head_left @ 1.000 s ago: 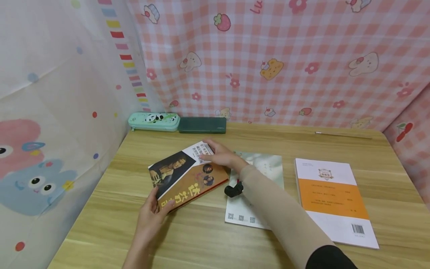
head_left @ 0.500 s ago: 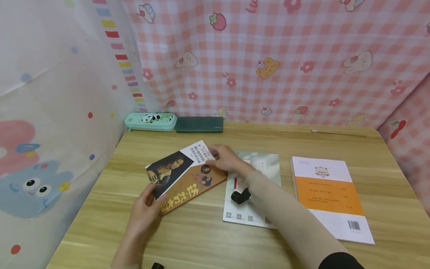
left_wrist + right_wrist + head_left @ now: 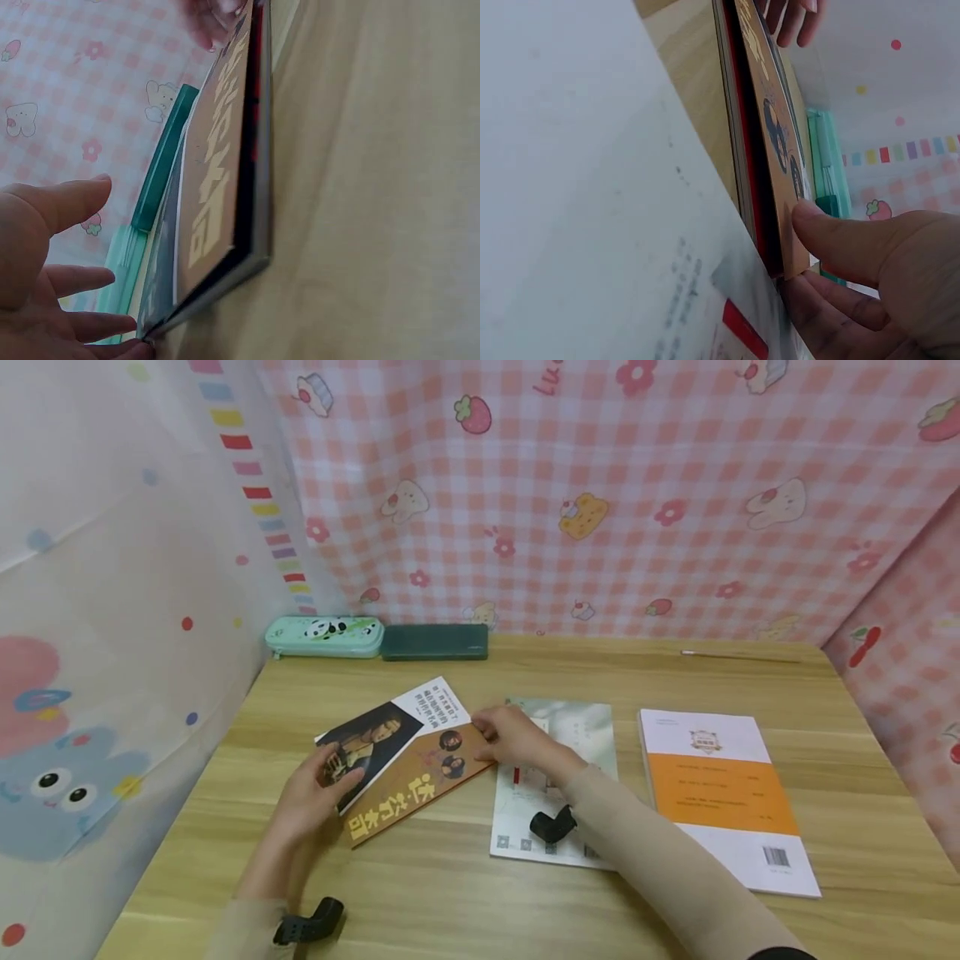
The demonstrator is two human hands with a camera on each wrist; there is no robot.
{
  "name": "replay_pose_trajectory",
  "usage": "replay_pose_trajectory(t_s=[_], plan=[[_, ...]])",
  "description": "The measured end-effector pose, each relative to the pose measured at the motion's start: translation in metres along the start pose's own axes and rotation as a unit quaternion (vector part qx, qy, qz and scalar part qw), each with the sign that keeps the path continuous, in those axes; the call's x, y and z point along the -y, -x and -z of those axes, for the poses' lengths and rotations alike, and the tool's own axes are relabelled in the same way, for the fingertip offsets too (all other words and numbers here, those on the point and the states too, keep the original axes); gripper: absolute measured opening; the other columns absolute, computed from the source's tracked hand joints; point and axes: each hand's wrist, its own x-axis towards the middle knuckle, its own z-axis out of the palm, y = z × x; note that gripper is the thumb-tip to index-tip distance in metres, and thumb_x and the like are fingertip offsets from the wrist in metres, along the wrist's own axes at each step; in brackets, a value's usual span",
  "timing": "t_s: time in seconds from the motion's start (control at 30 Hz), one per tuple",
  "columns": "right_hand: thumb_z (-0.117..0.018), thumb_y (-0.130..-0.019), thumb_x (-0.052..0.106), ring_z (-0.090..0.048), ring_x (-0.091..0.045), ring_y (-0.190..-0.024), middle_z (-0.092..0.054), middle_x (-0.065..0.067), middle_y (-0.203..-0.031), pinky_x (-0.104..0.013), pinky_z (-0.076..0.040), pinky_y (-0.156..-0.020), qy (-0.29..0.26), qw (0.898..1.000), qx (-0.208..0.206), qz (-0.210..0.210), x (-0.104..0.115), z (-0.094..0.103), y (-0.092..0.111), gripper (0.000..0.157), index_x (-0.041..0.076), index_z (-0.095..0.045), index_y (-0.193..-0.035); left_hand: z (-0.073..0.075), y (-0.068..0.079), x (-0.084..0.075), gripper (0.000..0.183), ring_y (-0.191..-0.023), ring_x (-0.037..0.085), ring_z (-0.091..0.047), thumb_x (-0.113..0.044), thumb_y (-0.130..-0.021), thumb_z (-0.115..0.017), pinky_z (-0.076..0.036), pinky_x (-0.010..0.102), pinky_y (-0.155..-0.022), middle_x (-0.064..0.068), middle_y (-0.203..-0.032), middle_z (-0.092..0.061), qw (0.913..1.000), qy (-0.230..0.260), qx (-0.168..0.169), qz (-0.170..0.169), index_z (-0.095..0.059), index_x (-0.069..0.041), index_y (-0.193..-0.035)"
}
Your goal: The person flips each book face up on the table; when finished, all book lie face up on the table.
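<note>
A book (image 3: 427,768) with an orange-brown and dark picture cover lies slanted on the table. My right hand (image 3: 521,743) pinches the cover at its right corner, thumb on top and fingers beneath, as the right wrist view shows. Along its spine side, a gap shows between the cover (image 3: 784,165) and the pages. My left hand (image 3: 307,793) is at the left end of the book; in the left wrist view its thumb (image 3: 79,202) stands off the cover and its straight fingertips touch the corner.
A pale green booklet (image 3: 585,735) lies under my right forearm, beside a white and orange book (image 3: 720,793). At the table's back are a mint panda pencil case (image 3: 326,635), a dark green case (image 3: 435,642) and a thin brush-like stick (image 3: 738,656). Patterned curtains surround the table.
My right hand has slid from the top edge down to the right corner of the book. My left thumb has come off the cover, and the book now lies flatter.
</note>
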Motion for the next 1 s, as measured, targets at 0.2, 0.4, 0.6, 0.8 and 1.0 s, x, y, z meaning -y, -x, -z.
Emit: replay_pose_trajectory(t_s=[0.2,0.4,0.6,0.8,1.0], plan=[[-0.085,-0.082,0.008,-0.055,-0.015,-0.080,-0.063,-0.004,-0.087,-0.030,-0.048,-0.071,0.039,0.999,0.000,0.016,-0.002,-0.002,0.012,0.027,0.009,-0.069,-0.104,0.007,-0.017,0.001,0.080,-0.120,0.049,-0.051,-0.042,-0.100,-0.063,-0.046,0.060,-0.099,0.036,-0.137,-0.049,0.9991,-0.042,-0.001,-0.010,-0.030,0.007,-0.154],[-0.087,-0.079,0.007,-0.048,-0.018,-0.076,-0.060,-0.006,-0.083,-0.032,-0.041,-0.069,0.056,0.998,-0.024,0.023,-0.002,-0.005,0.018,0.029,0.007,-0.070,-0.102,0.013,-0.029,0.006,0.077,-0.108,0.042,-0.054,-0.038,-0.100,-0.064,-0.050,0.053,-0.089,0.032,-0.126,-0.054,0.9983,-0.056,0.001,-0.016,-0.031,0.010,-0.152],[-0.088,-0.079,0.010,-0.048,-0.019,-0.074,-0.060,-0.006,-0.080,-0.033,-0.042,-0.069,0.050,0.998,-0.033,0.010,-0.004,-0.005,0.018,0.027,0.007,-0.070,-0.099,0.012,-0.032,0.007,0.084,-0.140,0.061,-0.022,-0.036,-0.098,-0.068,-0.025,0.070,-0.113,0.043,-0.156,-0.017,0.9934,-0.110,0.020,-0.023,-0.028,0.014,-0.152],[-0.086,-0.082,0.014,-0.052,-0.017,-0.075,-0.060,-0.002,-0.077,-0.031,-0.046,-0.072,0.080,0.995,-0.063,0.011,-0.004,-0.006,0.015,0.021,0.004,-0.071,-0.092,0.014,-0.022,0.015,0.084,-0.133,0.061,-0.033,-0.021,-0.087,-0.080,-0.032,0.070,-0.109,0.044,-0.147,-0.032,0.9888,-0.124,-0.004,-0.083,-0.035,0.019,-0.146],[-0.079,-0.089,0.015,-0.055,-0.018,-0.075,-0.060,-0.002,-0.075,-0.031,-0.046,-0.067,0.108,0.990,-0.090,-0.013,-0.002,-0.008,0.010,0.013,0.005,-0.069,-0.088,0.018,-0.005,0.027,0.085,-0.129,0.060,-0.038,-0.015,-0.080,-0.087,-0.031,0.070,-0.108,0.043,-0.141,-0.040,0.9897,-0.093,-0.019,-0.107,-0.040,0.018,-0.143]])
